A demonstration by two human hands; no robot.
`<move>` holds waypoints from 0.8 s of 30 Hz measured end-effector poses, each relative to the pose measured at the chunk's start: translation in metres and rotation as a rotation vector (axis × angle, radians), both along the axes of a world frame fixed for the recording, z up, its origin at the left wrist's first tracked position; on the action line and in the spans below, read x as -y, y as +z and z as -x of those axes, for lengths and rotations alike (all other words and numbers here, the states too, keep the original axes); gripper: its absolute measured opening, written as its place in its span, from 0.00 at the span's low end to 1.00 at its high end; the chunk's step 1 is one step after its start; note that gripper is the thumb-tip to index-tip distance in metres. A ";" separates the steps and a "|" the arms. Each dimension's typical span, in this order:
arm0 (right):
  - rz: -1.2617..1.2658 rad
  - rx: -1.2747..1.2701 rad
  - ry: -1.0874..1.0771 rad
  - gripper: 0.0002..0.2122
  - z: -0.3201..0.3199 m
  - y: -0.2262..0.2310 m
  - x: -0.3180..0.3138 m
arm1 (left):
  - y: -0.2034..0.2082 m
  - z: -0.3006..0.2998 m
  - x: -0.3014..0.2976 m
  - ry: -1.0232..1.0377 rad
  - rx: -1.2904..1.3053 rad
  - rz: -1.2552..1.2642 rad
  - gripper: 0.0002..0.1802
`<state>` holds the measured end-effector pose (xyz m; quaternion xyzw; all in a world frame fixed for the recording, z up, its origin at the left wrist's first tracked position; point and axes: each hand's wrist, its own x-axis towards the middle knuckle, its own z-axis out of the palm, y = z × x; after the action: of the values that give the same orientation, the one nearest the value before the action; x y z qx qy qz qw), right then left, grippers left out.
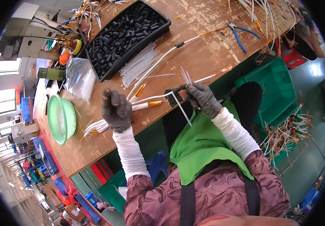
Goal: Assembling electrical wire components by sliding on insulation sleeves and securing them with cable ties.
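While the right hand (204, 98) grips white ties (186, 76), I can't tell if the left hand (117, 110), fingers curled, holds anything. One desk (204, 52) has one tray (166, 27), one bowl (71, 118).

Grey gloves (204, 98), white oversleeves (128, 152), green apron (204, 145)

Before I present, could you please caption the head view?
Gloved hands at a white cable, near a tray of black pieces.

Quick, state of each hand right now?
Left hand: closed, fingers curled; can't tell if it grips the white cables beside it.
Right hand: closed, holding thin white ties.
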<state>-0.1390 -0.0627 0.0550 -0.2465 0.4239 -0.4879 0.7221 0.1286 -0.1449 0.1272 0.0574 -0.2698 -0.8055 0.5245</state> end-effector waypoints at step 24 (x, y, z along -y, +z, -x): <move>0.183 -0.147 0.063 0.14 0.009 0.022 -0.028 | -0.021 0.116 -0.055 0.268 0.934 0.000 0.06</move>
<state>-0.1476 -0.0343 0.0772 -0.3597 0.4214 -0.4823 0.6785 0.0122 -0.0899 0.1060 0.4472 -0.4664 -0.6189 0.4465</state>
